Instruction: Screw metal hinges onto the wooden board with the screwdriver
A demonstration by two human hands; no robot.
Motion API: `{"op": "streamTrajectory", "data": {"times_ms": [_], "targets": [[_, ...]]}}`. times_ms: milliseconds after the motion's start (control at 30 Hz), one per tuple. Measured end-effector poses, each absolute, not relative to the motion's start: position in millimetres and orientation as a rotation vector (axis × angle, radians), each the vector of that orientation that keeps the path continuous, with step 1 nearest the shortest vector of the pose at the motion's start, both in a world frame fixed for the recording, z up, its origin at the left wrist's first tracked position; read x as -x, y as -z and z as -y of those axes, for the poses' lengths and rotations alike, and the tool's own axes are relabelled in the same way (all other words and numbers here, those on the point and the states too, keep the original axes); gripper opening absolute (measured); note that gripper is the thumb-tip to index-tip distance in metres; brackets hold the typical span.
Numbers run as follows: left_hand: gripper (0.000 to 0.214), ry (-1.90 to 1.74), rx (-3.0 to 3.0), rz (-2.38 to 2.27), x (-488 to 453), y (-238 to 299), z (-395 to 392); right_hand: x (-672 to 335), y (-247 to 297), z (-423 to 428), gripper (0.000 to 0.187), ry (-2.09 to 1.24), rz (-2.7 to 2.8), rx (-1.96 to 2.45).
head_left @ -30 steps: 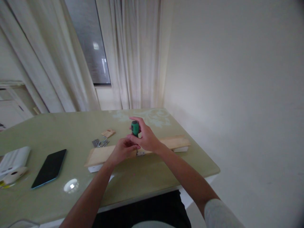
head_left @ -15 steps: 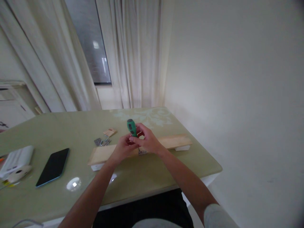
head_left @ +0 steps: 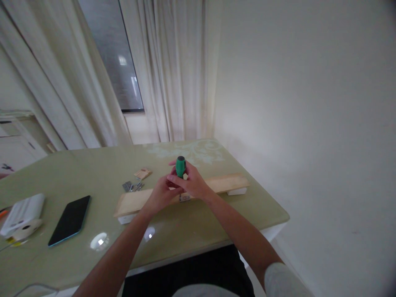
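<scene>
Table: pale green, glossy top [head_left: 185, 231] with ceiling-light reflections near the front edge; a lighter scroll pattern [head_left: 206, 150] marks the far right corner.
Wooden strip: light-coloured strip [head_left: 133, 201] lying across the table in front of the person, white blocks [head_left: 237, 192] under both ends; a small metal fitting [head_left: 185, 198] sits at its near edge, mid-length.
Screwdriver: green-handled screwdriver [head_left: 180, 167], near upright above the strip's middle; tip hidden by the hands.
Right hand: right hand [head_left: 193, 181] curled partly closed about the handle.
Left hand: left hand [head_left: 161, 192] bent inward, fingertips together below the handle; cannot tell what they grip.
Hardware: loose metal pieces [head_left: 133, 187] behind the strip, beside a small wooden piece [head_left: 142, 173].
Left side: dark tablet [head_left: 70, 220] lying flat; white device [head_left: 25, 212] farther left; grey cable [head_left: 35, 285] at the front edge.
Room: pale curtains [head_left: 173, 70] flanking a dark window [head_left: 113, 57]; plain off-white wall [head_left: 303, 103] at right; white cabinet [head_left: 18, 144] at far left.
</scene>
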State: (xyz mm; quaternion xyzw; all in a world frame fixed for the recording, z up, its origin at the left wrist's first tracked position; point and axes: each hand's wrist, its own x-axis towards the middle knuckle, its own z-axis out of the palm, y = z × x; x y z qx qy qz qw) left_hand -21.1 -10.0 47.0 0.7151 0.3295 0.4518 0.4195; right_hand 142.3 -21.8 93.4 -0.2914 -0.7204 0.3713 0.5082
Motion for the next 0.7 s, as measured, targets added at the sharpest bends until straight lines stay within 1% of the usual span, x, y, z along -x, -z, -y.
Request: {"op": "streamTrajectory", "data": {"times_ms": [167,267,367,500,567,700], "targets": [[0.032,-1.04,-1.805,-0.685,26.7,-55.7,17.2,-142.7,-99.3,21.8,0.04,-0.865,1.759,0.733],[0.029,-1.035,-1.836,-0.75,30.8,-58.3,19.5,-141.2,-99.5,19.0,0.044,-0.866,1.76,0.778],[0.031,-1.107,-1.749,-0.827,28.2,-55.1,16.9,-139.2,-99.0,16.8,0.048,-0.892,1.76,0.765],[0.046,-1.257,-1.635,-0.783,20.5,-50.7,13.3,-137.7,-99.3,16.6,0.036,-0.852,1.788,0.709],[0.05,-1.258,-1.616,-0.758,19.8,-50.8,14.7,-137.6,-99.3,16.5,0.031,-0.826,1.813,0.687],[0.041,-1.142,-1.689,-0.742,26.9,-53.6,22.4,-137.3,-96.4,14.9,0.026,-0.778,1.798,0.723]]}}
